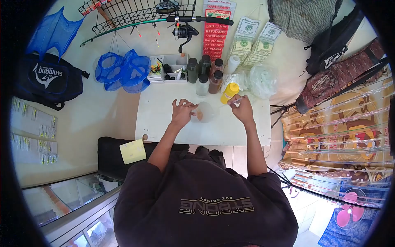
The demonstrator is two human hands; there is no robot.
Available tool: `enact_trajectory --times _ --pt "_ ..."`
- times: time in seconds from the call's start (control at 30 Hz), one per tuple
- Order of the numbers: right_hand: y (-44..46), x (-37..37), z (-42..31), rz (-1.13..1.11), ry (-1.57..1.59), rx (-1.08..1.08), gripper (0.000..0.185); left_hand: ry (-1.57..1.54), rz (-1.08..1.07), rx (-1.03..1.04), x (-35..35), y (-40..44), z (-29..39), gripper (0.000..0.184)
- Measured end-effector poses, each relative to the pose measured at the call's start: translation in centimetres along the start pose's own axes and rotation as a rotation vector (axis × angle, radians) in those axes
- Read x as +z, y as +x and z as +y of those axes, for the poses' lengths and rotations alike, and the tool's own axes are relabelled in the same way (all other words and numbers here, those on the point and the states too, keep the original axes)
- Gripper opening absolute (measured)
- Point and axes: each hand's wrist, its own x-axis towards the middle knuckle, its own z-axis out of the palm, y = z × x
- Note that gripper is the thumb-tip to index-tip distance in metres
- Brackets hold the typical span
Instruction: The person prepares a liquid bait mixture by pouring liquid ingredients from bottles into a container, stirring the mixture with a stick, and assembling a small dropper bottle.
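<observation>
I see both bare forearms [164,142] stretched forward, left hand [183,113] with fingers spread, right hand [242,109] bent into a pinch.

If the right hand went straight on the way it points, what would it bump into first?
Probably the yellow bottle, just beyond the right hand; depth is unclear here, so it might pass above it.

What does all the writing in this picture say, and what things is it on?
"STRONG" and "NOT SKINNY": upside down on the dark shirt.
"SHIMANO": upside down on the black backpack.
"SHIMANO": on the brown patterned bag.
"UMPAN PANCING" and "KATULAMPA": on the red packets, the second again and again.
Too small or blurred to read surely: the green-and-white packets and the long black bag.
</observation>
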Motion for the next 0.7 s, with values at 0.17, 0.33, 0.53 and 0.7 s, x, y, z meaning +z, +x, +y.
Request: enact_trajectory --times 0.17,0.33,0.53,0.7 --pt "0.4 -1.0 0.0 -0.241 0.313 0.045 0.008 0.003 0.006 0.016 0.1 0.2 0.2 0.043" --pt "0.4 -0.7 -0.7 -0.059 0.129 0.027 0.007 -0.005 0.018 0.016 0.2 0.2 0.3 0.045" --pt "0.7 -0.5 -0.3 -0.169 0.271 -0.007 0.007 -0.007 -0.019 0.002 -0.3 0.1 0.4 0.045" --pt "0.3 -1.4 -2.5 -0.051 0.065 0.051 0.009 0.013 -0.007 -0.001 0.1 0.1 0.1 0.045"
